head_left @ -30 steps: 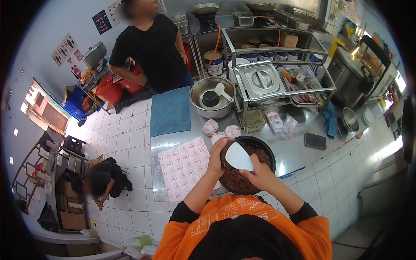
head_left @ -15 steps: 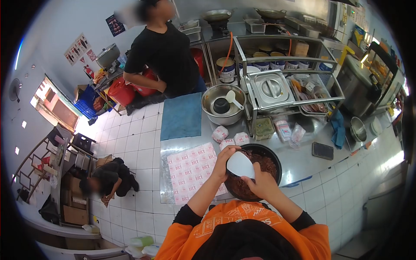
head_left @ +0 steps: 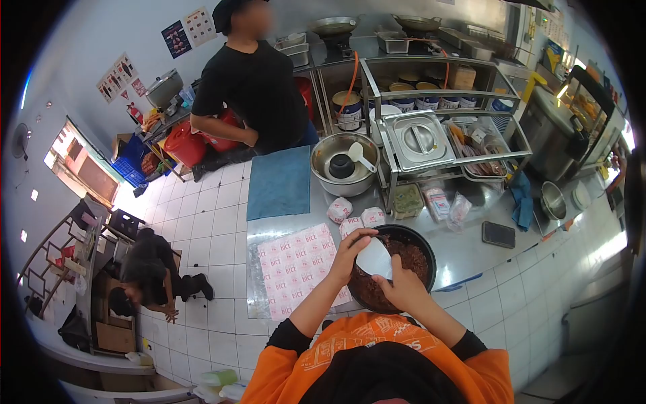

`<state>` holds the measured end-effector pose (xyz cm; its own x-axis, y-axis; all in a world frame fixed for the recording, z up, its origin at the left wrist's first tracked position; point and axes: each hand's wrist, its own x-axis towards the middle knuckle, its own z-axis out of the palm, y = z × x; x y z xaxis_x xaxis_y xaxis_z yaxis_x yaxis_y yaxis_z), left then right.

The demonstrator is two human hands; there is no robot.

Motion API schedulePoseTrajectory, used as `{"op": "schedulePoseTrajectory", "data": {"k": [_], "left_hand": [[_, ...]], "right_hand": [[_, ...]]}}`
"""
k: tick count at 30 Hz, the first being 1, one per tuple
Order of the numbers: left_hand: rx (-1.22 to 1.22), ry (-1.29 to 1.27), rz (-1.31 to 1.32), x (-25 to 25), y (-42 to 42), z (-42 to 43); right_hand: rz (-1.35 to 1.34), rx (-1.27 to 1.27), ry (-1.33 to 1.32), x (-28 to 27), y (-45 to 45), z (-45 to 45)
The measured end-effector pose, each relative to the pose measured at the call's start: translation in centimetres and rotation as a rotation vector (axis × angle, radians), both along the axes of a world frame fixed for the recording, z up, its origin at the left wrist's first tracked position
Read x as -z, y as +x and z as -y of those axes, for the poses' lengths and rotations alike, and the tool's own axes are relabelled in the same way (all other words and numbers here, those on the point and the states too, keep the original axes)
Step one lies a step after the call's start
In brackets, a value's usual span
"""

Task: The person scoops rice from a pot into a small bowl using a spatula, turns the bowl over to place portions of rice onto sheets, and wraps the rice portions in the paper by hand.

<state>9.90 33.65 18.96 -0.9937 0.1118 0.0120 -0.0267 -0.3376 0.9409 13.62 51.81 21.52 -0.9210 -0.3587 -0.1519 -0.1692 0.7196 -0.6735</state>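
Both my hands hold a smooth white rounded piece (head_left: pixel 374 258), bowl-like in shape, over a black pot (head_left: pixel 433 250). I cannot make out its exact kind. My left hand (head_left: pixel 348 258) is closed on its left edge, and my right hand (head_left: pixel 406 285) grips its lower right side. Dark reddish-brown, crumbly food (head_left: pixel 410 253) fills much of the pot. Left of the pot, a sheet of printed wrapping paper (head_left: pixel 296 269) lies flat on the steel table. Several paper-wrapped bundles (head_left: pixel 340 210) sit just behind my left hand.
Behind the bundles stands a steel bowl (head_left: pixel 324 174) with a white paddle (head_left: pixel 361 156) in it. A blue cloth (head_left: pixel 279 183), a phone (head_left: pixel 498 234) and a metal rack (head_left: pixel 457 160) surround the work area. One person (head_left: pixel 249 101) stands across the table; another person (head_left: pixel 151 269) bends over at left.
The white piece has tilted and shows a narrower face, with both hands still on it. At left, the crouching person has risen into a bent stance. The view has shifted slightly.
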Motion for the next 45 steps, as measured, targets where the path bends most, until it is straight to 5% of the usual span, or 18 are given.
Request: {"op": "schedulePoseTrajectory", "data": {"k": [5, 13, 32, 36, 40, 43, 45], "left_hand": [[-0.035, 0.358, 0.026, 0.2, -0.3, -0.6], [-0.096, 0.266, -0.060, -0.5, 0.0, -1.6], [-0.138, 0.598, 0.170, -0.4, 0.0, -1.8], [-0.027, 0.851, 0.159, -1.8, 0.3, -1.9], [-0.187, 0.698, 0.000, -3.4, 1.3, -3.5], [-0.236, 0.280, -0.216, -2.1, 1.4, -3.6], [-0.169, 0.285, -0.186, -1.7, 2.2, -3.6]], "right_hand": [[-0.152, 0.033, -0.186, -1.3, -0.4, -1.6], [-0.046, 0.066, -0.054, 0.3, -0.3, 0.1], [-0.036, 0.085, 0.006, 0.2, 0.9, -2.8], [-0.143, 0.079, -0.440, -1.2, -0.2, -4.0], [-0.017, 0.128, -0.335, -2.0, -1.5, -2.2], [0.102, 0.041, -0.300, -1.2, -0.2, -0.5], [0.120, 0.001, -0.252, -0.8, 0.2, -0.9]]}}
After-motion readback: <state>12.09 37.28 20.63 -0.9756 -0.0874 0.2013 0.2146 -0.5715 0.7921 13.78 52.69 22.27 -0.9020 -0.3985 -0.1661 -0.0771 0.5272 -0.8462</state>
